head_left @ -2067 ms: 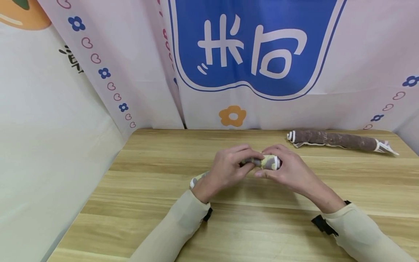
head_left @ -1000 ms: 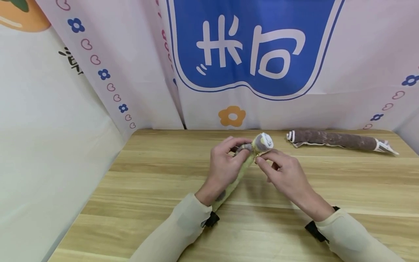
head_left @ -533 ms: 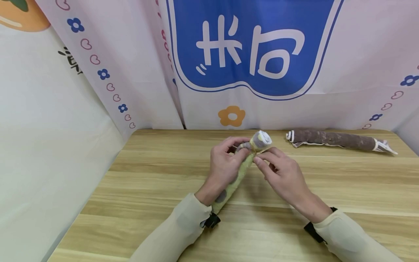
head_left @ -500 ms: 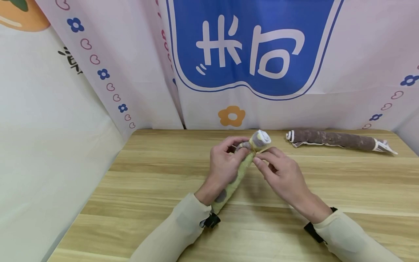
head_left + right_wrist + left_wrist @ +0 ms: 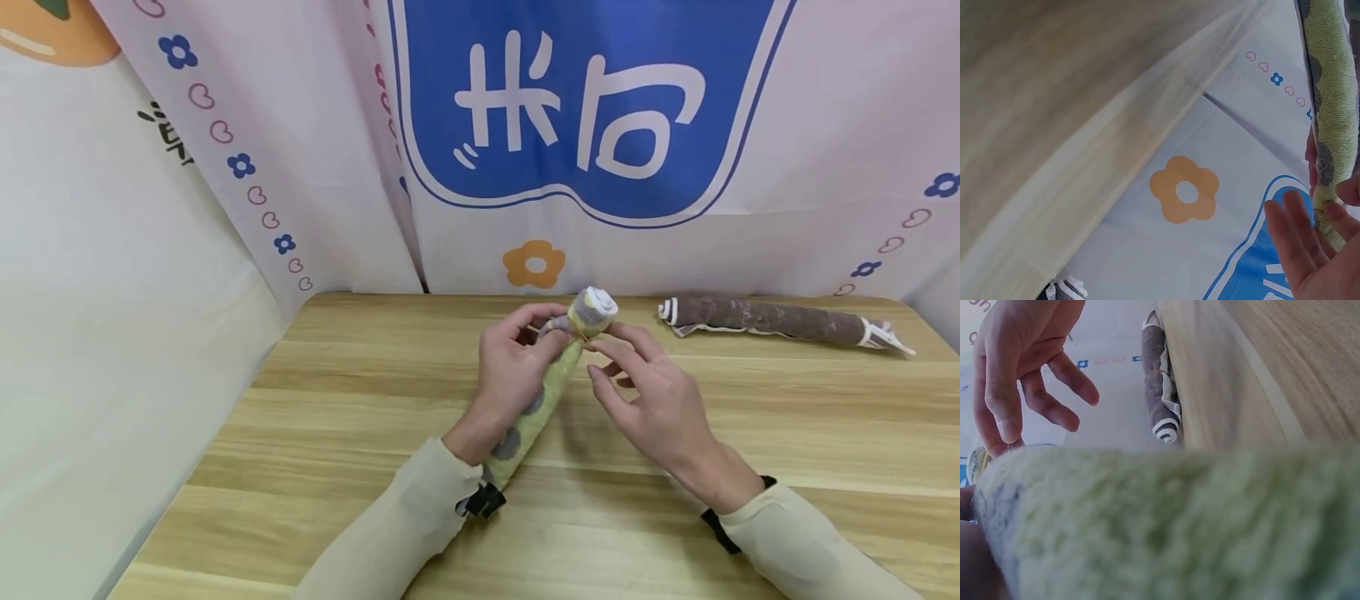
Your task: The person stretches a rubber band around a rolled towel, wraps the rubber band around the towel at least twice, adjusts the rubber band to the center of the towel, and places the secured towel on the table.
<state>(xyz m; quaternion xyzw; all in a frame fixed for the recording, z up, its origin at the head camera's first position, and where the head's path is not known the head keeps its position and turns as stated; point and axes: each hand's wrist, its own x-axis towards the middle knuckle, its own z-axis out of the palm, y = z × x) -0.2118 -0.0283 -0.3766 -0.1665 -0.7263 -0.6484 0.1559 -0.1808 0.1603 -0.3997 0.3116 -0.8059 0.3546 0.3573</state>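
Observation:
A rolled towel (image 5: 542,408), yellow-green with grey spots, slants up from the table with its white spiral end (image 5: 600,300) at the top. My left hand (image 5: 510,367) grips it just below that end, thumb in front and fingers behind. Around the towel there runs a thin yellowish rubber band (image 5: 580,335), pinching it into a narrow neck. My right hand (image 5: 660,400) touches the neck with a fingertip; its thumb stands apart and its other fingers are extended. In the right wrist view those fingers (image 5: 1297,228) look fairly straight. The towel's near side fills the left wrist view.
A brown rolled towel (image 5: 765,321) with white edging lies at the back right of the wooden table (image 5: 337,467). Behind the table hangs a printed curtain (image 5: 465,250), close to the back edge. Black straps (image 5: 483,500) sit at both sleeve cuffs.
The towel has swung from lying across to slanting upward, its end now higher. My right hand has gone from gripping the end to pulling at the band; its thumb and fingers have since parted.

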